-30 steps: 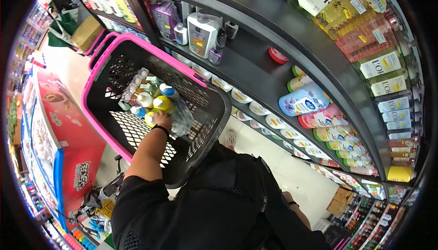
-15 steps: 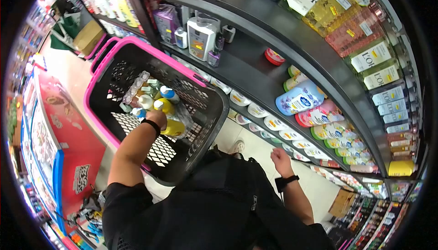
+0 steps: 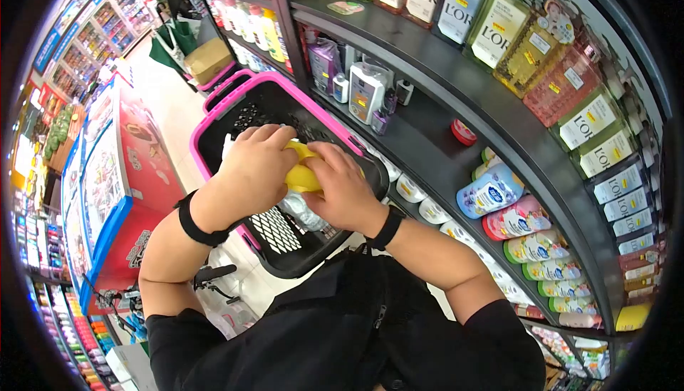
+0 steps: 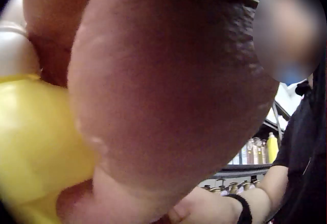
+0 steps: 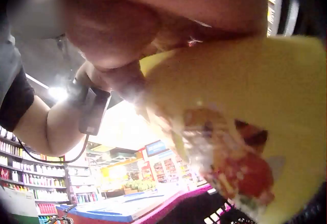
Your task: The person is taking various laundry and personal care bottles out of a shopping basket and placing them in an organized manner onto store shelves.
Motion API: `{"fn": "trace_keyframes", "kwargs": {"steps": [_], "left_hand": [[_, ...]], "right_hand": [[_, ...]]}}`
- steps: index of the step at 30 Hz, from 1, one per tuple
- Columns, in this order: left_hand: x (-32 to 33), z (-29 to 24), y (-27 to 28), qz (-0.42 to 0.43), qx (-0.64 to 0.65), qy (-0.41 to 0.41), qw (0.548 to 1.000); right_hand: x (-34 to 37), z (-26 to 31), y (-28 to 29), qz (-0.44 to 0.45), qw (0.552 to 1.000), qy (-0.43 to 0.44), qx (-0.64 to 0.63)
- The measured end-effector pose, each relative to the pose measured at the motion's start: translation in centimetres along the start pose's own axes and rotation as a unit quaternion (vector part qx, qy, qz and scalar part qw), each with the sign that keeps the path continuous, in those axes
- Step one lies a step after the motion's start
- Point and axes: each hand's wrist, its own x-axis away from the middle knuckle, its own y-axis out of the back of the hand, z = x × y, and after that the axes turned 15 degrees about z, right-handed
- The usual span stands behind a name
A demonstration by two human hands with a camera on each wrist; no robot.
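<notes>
Both hands meet over a black basket with a pink rim (image 3: 200, 150), around a yellow bottle (image 3: 302, 171). The left hand (image 3: 253, 166) grips it from the left, knuckles up, and the right hand (image 3: 342, 186) holds its right side with thumb and fingers. Close up in the left wrist view, the yellow bottle (image 4: 36, 142) has a white top part beside the hand. A picture label shows on the yellow bottle (image 5: 291, 132) in the right wrist view. Clear plastic wrap (image 3: 303, 213) lies below the hands; other basket contents are mostly hidden.
Dark shelving (image 3: 420, 49) runs along the right with pump bottles. A blue bottle (image 3: 490, 190) and a pink bottle (image 3: 518, 218) lie on the lower shelf near a red round container (image 3: 463, 132). At left stands a red and blue freezer (image 3: 146, 177).
The yellow bottle has come up from the basket in the left hand. The right hand, earlier beside the body, has moved left onto it. The view has shifted, with the basket now farther right.
</notes>
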Motion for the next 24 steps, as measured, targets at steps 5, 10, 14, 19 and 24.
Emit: {"fn": "trace_keyframes", "kwargs": {"steps": [5,10,14,19,24], "left_hand": [[0.1,-2.5,2.0,-0.025,-0.088,-0.006,0.996],[1.1,-5.7,5.0,-0.171,0.016,-0.021,0.985],[-0.4,-4.7,0.3,-0.294,0.313,-0.048,0.902],[-6.3,-7.0,-5.6,0.025,0.705,-0.222,0.673],[-9.7,-12.6,-4.5,0.219,0.770,-0.347,0.489]], "right_hand": [[-1.3,1.0,0.4,-0.005,0.997,0.022,-0.074],[1.8,-0.8,1.3,0.000,0.856,-0.134,-0.499],[6.1,-0.4,4.6,-0.123,0.723,-0.084,-0.674],[11.1,0.7,7.4,-0.245,0.724,-0.052,-0.642],[16.1,4.7,9.1,-0.343,0.785,-0.034,-0.515]]}}
